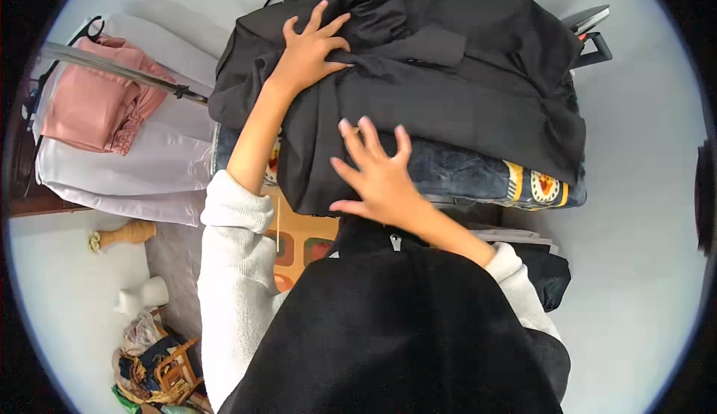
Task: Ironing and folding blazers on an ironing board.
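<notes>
A black long garment [463, 93], wrinkled at its upper left, lies spread across a padded surface covered with dark blue patterned cloth [463, 171]. A folded band like a cuff or collar [437, 44] shows near its middle. My left hand [310, 51] rests on the garment's upper left part, its fingers spread and the thumb by a fold. Nearer to me, my right hand [381, 178] is open with fingers apart, over the garment's front edge. I cannot tell whether its palm touches the cloth. Neither hand grips anything.
A dark object with a loop handle [594, 51] stands at the back right end. On the left, a metal rail [123, 72] passes over pink folded cloth [101, 104] and pale grey cloth [131, 171]. Folded clothes [541, 264] sit low at right; a basket-like pile [160, 369] lies lower left.
</notes>
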A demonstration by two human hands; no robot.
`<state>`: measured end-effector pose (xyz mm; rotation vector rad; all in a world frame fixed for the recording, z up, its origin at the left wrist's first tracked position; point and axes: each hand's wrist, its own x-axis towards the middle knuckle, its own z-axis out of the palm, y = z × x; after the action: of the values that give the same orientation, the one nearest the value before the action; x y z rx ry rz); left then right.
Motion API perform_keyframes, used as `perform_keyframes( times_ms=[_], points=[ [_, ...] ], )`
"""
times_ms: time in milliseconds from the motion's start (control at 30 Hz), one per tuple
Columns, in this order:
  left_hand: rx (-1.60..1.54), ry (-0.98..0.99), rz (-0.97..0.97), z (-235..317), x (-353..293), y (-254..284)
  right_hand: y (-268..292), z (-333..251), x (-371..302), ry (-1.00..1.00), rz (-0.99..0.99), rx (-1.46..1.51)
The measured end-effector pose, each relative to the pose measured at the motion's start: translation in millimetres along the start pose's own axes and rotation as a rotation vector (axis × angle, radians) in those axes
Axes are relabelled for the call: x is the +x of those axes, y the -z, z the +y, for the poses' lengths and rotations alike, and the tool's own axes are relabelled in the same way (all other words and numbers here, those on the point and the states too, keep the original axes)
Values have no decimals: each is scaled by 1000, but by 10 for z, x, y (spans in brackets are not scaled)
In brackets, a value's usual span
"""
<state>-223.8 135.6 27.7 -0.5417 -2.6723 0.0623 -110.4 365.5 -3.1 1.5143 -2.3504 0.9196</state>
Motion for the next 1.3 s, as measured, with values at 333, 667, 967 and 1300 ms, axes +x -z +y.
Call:
perform_keyframes(
  times_ms=[333, 667, 967, 1300],
  points=[
    [-49, 84, 252, 207, -471, 1242, -22, 97, 222, -23, -148, 126],
    [-205, 528, -253, -392, -1876, 909, 1001, 2161, 1042, -751, 812, 69],
    [-402, 503, 146, -920, -1726, 728, 745, 863, -21, -508, 114, -274],
    [112, 881, -118, -1271, -810, -37, 508, 924, -200, -587, 35, -579]
  ],
)
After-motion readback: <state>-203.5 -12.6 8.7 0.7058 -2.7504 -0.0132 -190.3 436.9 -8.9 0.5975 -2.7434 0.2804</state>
